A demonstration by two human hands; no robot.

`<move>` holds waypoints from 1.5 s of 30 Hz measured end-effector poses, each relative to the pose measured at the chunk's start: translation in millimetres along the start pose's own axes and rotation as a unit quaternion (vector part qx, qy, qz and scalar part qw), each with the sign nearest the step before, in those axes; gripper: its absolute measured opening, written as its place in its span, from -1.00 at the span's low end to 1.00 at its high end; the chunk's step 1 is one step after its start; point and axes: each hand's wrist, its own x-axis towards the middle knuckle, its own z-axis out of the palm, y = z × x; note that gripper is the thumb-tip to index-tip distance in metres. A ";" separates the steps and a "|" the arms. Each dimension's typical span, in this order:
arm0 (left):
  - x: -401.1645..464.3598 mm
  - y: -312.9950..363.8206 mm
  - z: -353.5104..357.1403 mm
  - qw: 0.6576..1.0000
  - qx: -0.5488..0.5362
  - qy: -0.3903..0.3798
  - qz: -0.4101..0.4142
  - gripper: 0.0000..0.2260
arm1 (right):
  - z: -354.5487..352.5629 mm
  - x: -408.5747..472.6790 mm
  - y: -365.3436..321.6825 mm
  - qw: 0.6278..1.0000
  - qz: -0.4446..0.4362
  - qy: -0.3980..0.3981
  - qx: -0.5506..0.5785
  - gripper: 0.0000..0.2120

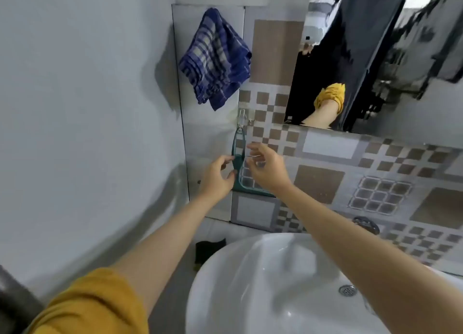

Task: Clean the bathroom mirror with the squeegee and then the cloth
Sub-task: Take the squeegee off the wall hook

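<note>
A teal squeegee (pixel 238 145) hangs by its looped handle from a clear wall hook (pixel 242 119) on the tiled wall, left of the mirror (pixel 390 65). My left hand (pixel 217 177) is at the left side of the handle, fingers curled and apart, touching or nearly touching it. My right hand (pixel 265 168) is just to the right of the handle, fingers spread, covering part of the squeegee's blade. A blue checked cloth (pixel 216 57) hangs on the wall above the hook.
A white basin (pixel 263 283) with a metal drain (pixel 347 289) lies below my arms. A metal tap (pixel 367 224) sticks out of the wall on the right. A dark object (pixel 209 252) lies on the floor left of the basin.
</note>
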 end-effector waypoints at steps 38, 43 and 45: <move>-8.0 84.2 -25.4 0.974 -0.200 -0.017 0.107 -0.66 | -108.8 -9.1 -47.0 0.948 -0.225 0.129 -0.183 -0.63; -5.3 114.6 -28.3 0.965 -0.210 -0.115 0.105 -0.64 | -151.7 -10.3 -63.4 0.906 -0.286 0.029 -0.311 -0.63; -4.0 126.2 -30.2 0.962 -0.212 -0.132 0.114 -0.67 | -164.5 -10.8 -68.8 0.907 -0.292 -0.027 -0.304 -0.68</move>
